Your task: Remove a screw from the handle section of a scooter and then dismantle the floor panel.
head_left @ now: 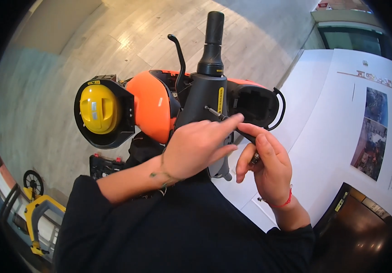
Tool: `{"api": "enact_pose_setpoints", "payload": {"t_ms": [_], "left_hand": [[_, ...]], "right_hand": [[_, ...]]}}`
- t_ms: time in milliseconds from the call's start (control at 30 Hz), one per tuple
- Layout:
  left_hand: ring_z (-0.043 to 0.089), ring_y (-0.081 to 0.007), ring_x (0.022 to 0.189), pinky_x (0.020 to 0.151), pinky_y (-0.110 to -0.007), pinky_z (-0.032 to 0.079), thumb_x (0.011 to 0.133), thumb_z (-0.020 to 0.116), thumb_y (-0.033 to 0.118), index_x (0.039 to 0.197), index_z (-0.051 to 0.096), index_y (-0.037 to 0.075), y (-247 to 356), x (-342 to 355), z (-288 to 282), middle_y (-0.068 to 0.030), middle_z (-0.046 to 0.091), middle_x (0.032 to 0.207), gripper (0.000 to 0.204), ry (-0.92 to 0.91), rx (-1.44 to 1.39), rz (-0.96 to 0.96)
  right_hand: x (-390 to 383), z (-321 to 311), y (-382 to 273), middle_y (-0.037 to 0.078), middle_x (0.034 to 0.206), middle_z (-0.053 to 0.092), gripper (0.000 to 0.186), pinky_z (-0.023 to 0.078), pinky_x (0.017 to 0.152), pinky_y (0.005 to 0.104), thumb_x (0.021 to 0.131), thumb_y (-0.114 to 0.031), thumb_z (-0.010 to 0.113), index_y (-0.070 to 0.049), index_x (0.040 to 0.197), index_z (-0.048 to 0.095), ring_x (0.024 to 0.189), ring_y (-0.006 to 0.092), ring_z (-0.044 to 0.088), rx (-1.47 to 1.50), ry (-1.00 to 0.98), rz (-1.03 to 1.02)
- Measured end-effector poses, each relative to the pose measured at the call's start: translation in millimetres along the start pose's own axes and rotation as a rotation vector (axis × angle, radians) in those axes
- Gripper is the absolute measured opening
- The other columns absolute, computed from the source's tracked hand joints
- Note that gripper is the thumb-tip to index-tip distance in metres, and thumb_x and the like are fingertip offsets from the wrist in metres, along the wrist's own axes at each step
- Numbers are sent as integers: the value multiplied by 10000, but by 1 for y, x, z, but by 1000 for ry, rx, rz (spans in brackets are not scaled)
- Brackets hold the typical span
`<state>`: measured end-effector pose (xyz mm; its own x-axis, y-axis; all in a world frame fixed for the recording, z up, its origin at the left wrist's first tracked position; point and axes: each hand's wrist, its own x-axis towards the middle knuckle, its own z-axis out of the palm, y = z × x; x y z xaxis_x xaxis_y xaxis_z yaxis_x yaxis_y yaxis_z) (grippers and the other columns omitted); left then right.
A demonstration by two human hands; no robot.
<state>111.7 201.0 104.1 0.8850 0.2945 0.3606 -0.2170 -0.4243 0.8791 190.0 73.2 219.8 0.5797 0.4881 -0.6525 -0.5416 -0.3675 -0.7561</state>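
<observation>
An orange and black scooter front point(153, 107) stands below me, its black handlebar column point(203, 98) rising to a grip point(214, 29). My left hand point(196, 145) rests on the column, its forefinger stretched toward a small metal screw point(212, 110) sticking out of the black cover. My right hand point(266, 164) is beside it, fingers curled round a thin dark tool point(246, 134) whose tip points at the screw. A small metal part shows between the right fingers. A yellow helmet point(98, 109) sits in the black front basket point(89, 132).
A brake lever point(178, 52) curves up left of the grip. White wall panels with a poster point(371, 132) stand to the right. A small black case point(103, 166) lies on the pale tiled floor point(128, 36). A yellow frame point(39, 214) stands at lower left.
</observation>
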Motion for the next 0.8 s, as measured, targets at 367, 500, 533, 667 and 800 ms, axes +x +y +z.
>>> {"api": "enact_pose_setpoints", "payload": {"t_ms": [367,500,533,667,800], "left_hand": [[569,-164,622,548,-292,453,767,651,126,1032,610,57,-12,7,12,-4,516,683,277,35,289,211],[561,-175,542,509,-278,452,796,690,152,1117,623,63,0,-3,4,-7,528,642,339,40,170,36],[561,-175,542,509,-278,452,796,690,152,1117,623,63,-2,-10,2,-7,528,642,339,42,162,29],[539,-145,521,508,-284,441,806,719,166,1024,600,83,-24,-42,-17,-19,521,614,261,118,-238,-481],[515,-133,679,612,-280,422,785,763,273,1093,560,3,-64,-33,-24,-39,496,738,458,52,-320,-739]], "right_hand": [[14,-23,-51,44,740,519,356,426,552,286,835,-267,693,5,1063,662,654,183,526,-1930,-399,-1147],[19,-14,-61,34,675,495,349,384,484,249,874,-256,647,9,1099,664,575,142,490,-2128,-517,-1199],[18,-13,-63,27,653,490,347,370,462,240,886,-254,633,5,1115,664,553,124,482,-2113,-506,-1080],[18,-2,-50,24,486,454,423,367,408,244,1007,-305,407,54,1116,600,386,98,423,-1165,-86,-194],[13,-18,-31,47,555,513,436,361,383,232,1025,-331,318,-18,1222,549,403,92,421,78,133,319]]}}
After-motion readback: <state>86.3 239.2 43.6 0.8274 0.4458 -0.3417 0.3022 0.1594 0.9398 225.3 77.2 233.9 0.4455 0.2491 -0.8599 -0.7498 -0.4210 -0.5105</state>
